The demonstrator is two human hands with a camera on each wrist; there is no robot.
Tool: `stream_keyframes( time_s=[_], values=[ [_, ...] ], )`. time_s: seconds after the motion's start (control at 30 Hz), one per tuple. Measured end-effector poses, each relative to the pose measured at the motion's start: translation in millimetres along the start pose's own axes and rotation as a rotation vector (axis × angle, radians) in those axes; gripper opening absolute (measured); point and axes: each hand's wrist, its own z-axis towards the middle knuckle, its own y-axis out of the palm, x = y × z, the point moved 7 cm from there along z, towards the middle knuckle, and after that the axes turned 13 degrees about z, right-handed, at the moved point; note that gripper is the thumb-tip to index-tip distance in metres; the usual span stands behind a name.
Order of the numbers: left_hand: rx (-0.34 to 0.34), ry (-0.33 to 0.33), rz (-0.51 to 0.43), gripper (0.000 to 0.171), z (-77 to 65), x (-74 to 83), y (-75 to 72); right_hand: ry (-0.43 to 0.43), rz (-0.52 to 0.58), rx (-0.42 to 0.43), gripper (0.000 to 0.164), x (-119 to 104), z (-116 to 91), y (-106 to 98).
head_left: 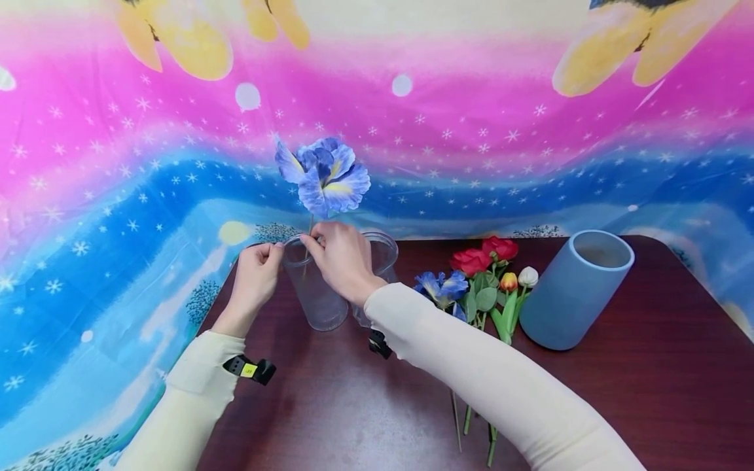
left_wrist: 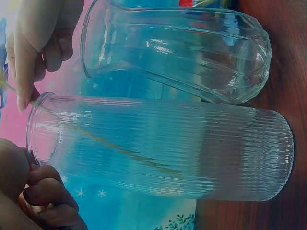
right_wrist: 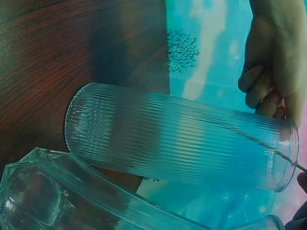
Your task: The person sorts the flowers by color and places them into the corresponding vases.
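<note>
A clear ribbed glass vase [head_left: 318,304] stands upright on the table. My left hand [head_left: 253,278] pinches its rim from the left side, fingers curled. Over the vase's mouth, my right hand [head_left: 343,258] pinches the stem of a blue iris [head_left: 326,183] with a yellow centre. The bloom rises above the hand. In the left wrist view the thin stem [left_wrist: 120,146] slants down inside the ribbed glass. A second clear glass vase [left_wrist: 168,48], with a flared mouth, stands beside it on the right, partly hidden behind my right hand in the head view.
To the right lie red roses [head_left: 471,260], another blue iris [head_left: 442,288], an orange tulip [head_left: 508,282] and a white tulip [head_left: 528,277], stems toward me. Beyond them stands a blue-grey vase [head_left: 568,301]. A printed cloth [head_left: 471,131] hangs behind the dark wooden table [head_left: 330,418].
</note>
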Motion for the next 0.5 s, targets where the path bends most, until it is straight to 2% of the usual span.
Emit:
stream_keyframes(
  time_s=[0.27, 0.5],
  values=[
    [-0.013, 0.0, -0.019, 0.049, -1.2, 0.1, 1.1, 0.033, -0.083, -0.06, 0.025, -2.0, 1.3, 8.5],
    [0.0, 0.021, -0.001, 0.048, -1.6, 1.1, 0.4, 0.086, -0.119, -0.154, 0.035, 0.3, 0.1, 17.1]
  ],
)
